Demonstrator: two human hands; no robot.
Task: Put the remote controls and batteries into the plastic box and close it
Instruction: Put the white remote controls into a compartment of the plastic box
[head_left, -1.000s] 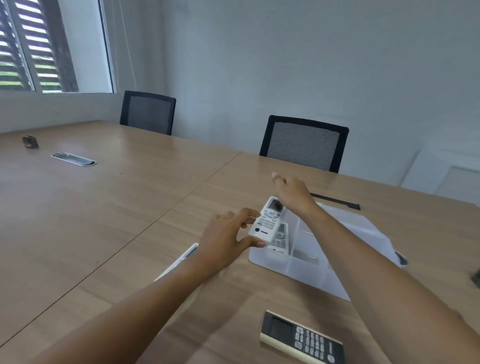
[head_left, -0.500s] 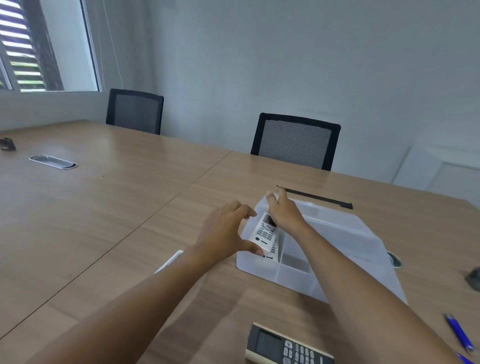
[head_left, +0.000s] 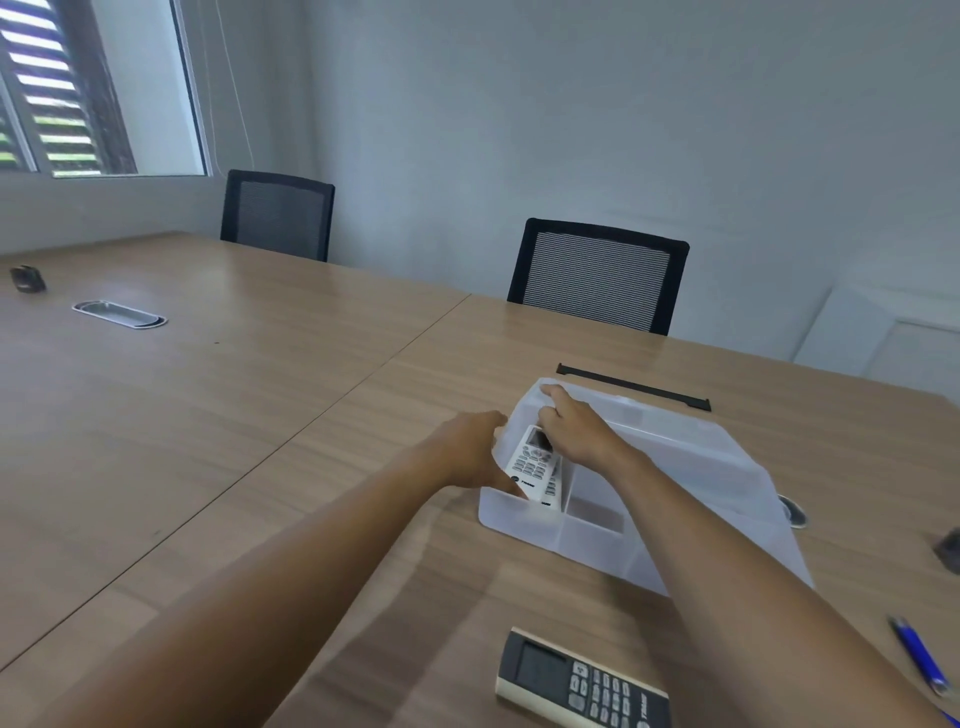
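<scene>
A translucent plastic box with dividers stands open on the wooden table. In its left compartment a white remote control lies tilted on another white remote. My left hand grips the white remote's lower end at the box's left wall. My right hand rests on the remote's top end, fingers curled over it. A black remote control with a cream edge lies on the table in front of the box. No batteries are visible.
A black strip lies behind the box. A blue pen and a dark object are at the right. Two black chairs stand at the far edge. A metal cable port is on the left.
Both hands have lowered the white remote from above the box down into its left compartment. The view has shifted slightly.
</scene>
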